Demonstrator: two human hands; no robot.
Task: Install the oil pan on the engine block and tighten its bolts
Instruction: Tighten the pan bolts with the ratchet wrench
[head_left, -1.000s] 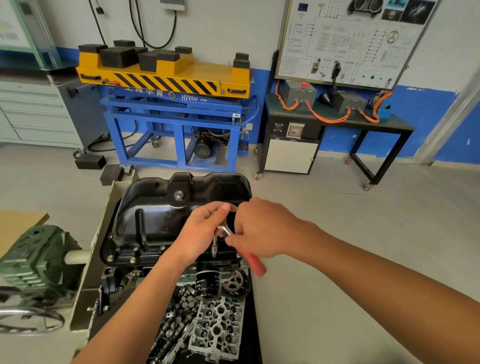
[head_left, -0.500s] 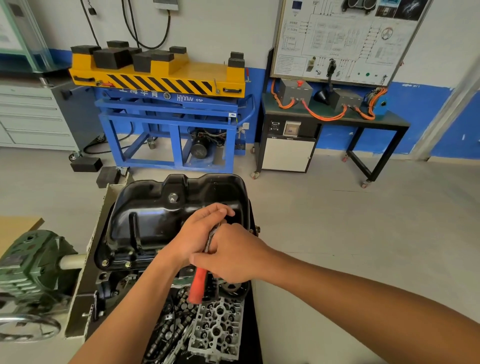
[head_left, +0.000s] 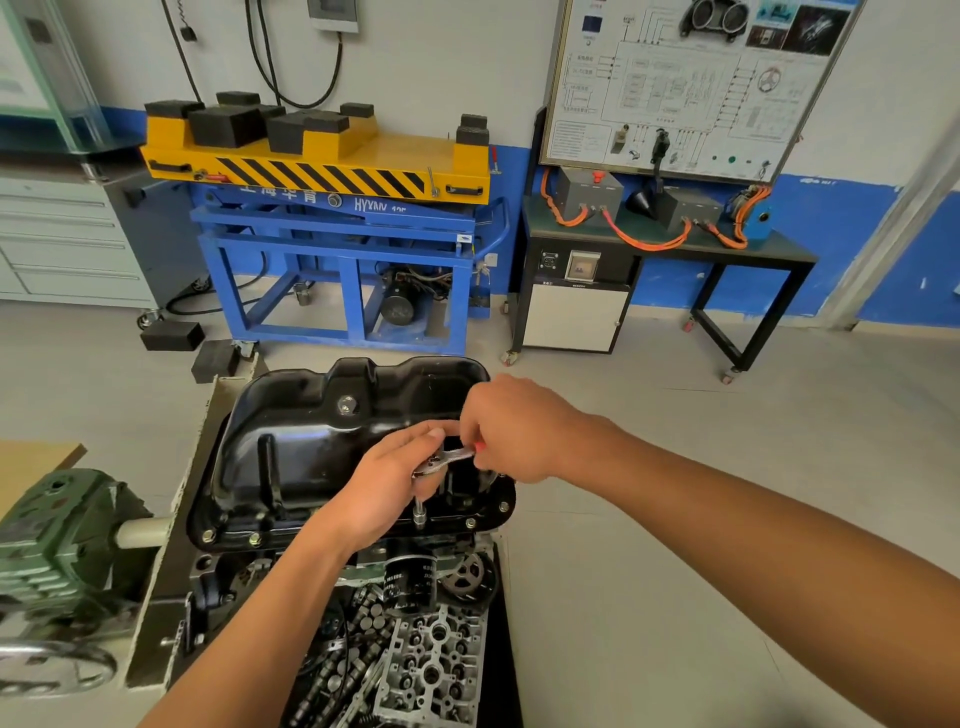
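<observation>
The black oil pan (head_left: 311, 441) sits on the engine block (head_left: 218, 577), the left hand (head_left: 389, 488) curled round the ratchet (head_left: 449, 459) head above a rim bolt, the right hand (head_left: 514, 431) gripping its handle.

Right of the oil pan (head_left: 311, 447): open floor (head_left: 675, 493), wide approach from that side, crossed only by the right forearm. Near flange edge crowded. Left grip (head_left: 395, 483) wrapped round the ratchet (head_left: 447, 460) head and extension, socket down at the flange. Right grip (head_left: 511, 431) on the handle, just above the pan's right corner. Raised pan wall close behind and left of the ratchet head. Below the flange, oil filter (head_left: 408, 577) and sprocket (head_left: 465, 577) jutting out. Cylinder head (head_left: 431, 670) and camshafts (head_left: 327, 675) packed beside the left forearm. Left side blocked by green gearbox (head_left: 57, 540) and handwheel (head_left: 52, 670). Far side: blue lift table (head_left: 343, 260), strip of floor between.
</observation>
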